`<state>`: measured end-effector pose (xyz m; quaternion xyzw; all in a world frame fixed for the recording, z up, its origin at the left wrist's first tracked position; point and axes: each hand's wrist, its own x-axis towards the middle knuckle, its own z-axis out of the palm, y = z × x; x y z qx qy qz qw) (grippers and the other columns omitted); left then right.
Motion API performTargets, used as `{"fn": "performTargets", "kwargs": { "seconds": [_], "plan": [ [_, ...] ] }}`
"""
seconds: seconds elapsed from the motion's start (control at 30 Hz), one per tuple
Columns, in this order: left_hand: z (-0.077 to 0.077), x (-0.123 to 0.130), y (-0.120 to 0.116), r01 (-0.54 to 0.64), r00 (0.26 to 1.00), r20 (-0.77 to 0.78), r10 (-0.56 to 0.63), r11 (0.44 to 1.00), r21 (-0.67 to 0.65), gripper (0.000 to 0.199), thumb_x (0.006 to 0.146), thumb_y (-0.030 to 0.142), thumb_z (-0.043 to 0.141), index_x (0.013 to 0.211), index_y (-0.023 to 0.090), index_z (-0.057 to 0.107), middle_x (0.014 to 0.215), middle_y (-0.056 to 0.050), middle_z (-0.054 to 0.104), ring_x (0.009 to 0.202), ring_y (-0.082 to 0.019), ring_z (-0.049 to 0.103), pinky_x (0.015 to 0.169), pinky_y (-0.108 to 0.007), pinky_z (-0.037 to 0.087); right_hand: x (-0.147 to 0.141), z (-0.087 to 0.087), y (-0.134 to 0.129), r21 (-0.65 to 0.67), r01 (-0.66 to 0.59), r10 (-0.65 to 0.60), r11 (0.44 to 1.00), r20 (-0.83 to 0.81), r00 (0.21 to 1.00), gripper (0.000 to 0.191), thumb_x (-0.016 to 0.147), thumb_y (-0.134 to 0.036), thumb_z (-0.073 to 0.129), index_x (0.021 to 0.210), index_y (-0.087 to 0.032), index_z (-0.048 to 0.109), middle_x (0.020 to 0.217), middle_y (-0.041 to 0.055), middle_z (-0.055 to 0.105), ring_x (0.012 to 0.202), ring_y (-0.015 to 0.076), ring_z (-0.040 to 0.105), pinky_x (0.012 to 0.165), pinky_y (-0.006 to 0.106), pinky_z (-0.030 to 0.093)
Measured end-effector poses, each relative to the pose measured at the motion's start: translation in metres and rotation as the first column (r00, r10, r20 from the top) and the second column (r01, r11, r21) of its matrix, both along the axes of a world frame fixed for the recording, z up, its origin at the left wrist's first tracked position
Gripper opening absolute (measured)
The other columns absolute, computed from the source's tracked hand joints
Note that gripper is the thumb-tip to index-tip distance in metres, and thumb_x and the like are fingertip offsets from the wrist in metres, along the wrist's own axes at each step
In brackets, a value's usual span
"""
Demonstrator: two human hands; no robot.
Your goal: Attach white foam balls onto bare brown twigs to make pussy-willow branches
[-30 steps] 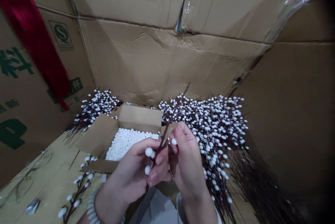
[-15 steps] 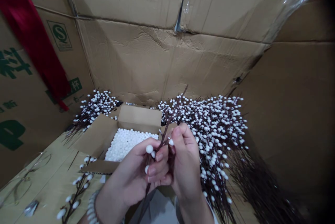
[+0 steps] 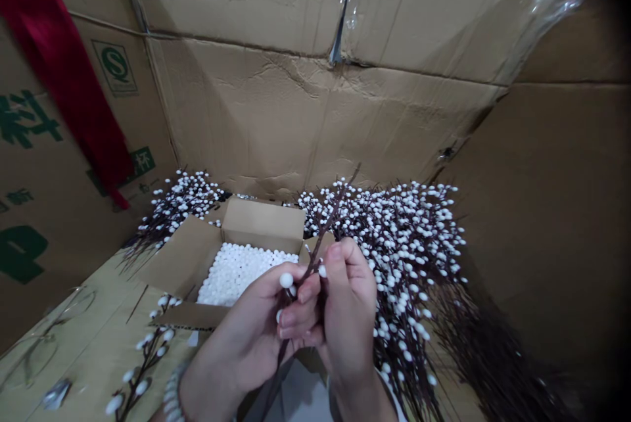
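Remotely, I had the left hand (image 3: 244, 330) curled closed around the thin stem of a white-beaded branch (image 3: 316, 257), and the right hand (image 3: 348, 307) pinched it just beside. A large pile of beaded branches (image 3: 394, 238) lay right of centre, and the cardboard box (image 3: 261, 221) at lower centre held many loose white beads (image 3: 236, 281).

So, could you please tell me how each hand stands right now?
Left hand: closed, holding a thin brown stem with round white beads.
Right hand: closed on the same stem.
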<state>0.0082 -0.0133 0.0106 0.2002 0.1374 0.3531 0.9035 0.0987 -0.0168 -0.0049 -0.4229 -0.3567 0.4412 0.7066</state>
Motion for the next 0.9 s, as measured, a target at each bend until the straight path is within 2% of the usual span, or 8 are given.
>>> {"fn": "performTargets", "kwargs": {
  "seconds": [0.17,0.43,0.57,0.9],
  "plan": [
    [0.0012,-0.0003,-0.0005,0.024,0.998,0.053,-0.025,1.000,0.013,0.023,0.073,0.022,0.067,0.055,0.013,0.059,0.037,0.010,0.036,0.036,-0.004,0.014,0.046,-0.014,0.036,0.0004,0.0016,0.0003,-0.045,0.007,-0.008,0.999,-0.023,1.000,0.042,0.079,-0.057,0.064,0.064,-0.023,0.045,0.054,-0.0084,0.043,0.046,0.0088,0.036,0.043,0.020,0.035],
    [0.0005,-0.0013,0.0005,0.035,0.999,0.021,-0.036,0.998,0.057,0.026,0.077,0.024,0.064,0.055,0.015,0.055,0.038,0.011,0.029,0.037,-0.005,0.009,0.045,-0.014,0.033,0.0054,0.0058,0.0013,-0.057,-0.073,0.072,0.996,-0.017,0.997,0.044,0.081,-0.057,0.063,0.063,-0.021,0.044,0.058,-0.0074,0.039,0.050,0.0085,0.032,0.043,0.019,0.029],
    [-0.0009,-0.0022,0.0004,0.035,0.999,0.014,-0.036,0.999,0.039,0.024,0.076,0.023,0.063,0.054,0.014,0.056,0.038,0.011,0.030,0.037,-0.005,0.010,0.047,-0.015,0.033,0.0072,0.0054,0.0019,-0.052,-0.117,0.114,0.992,-0.048,0.992,0.041,0.081,-0.054,0.065,0.065,-0.021,0.047,0.059,-0.0074,0.040,0.049,0.0080,0.031,0.042,0.019,0.027],
    [0.0015,0.0004,0.0003,-0.004,0.999,-0.042,0.006,0.999,0.035,0.024,0.077,0.020,0.057,0.053,0.014,0.056,0.038,0.010,0.028,0.039,-0.005,0.009,0.045,-0.015,0.030,0.0057,0.0054,0.0020,-0.085,-0.060,0.058,0.995,-0.027,0.998,0.042,0.081,-0.057,0.063,0.064,-0.023,0.045,0.055,-0.0079,0.041,0.046,0.0091,0.035,0.042,0.020,0.031]
  ]
}}
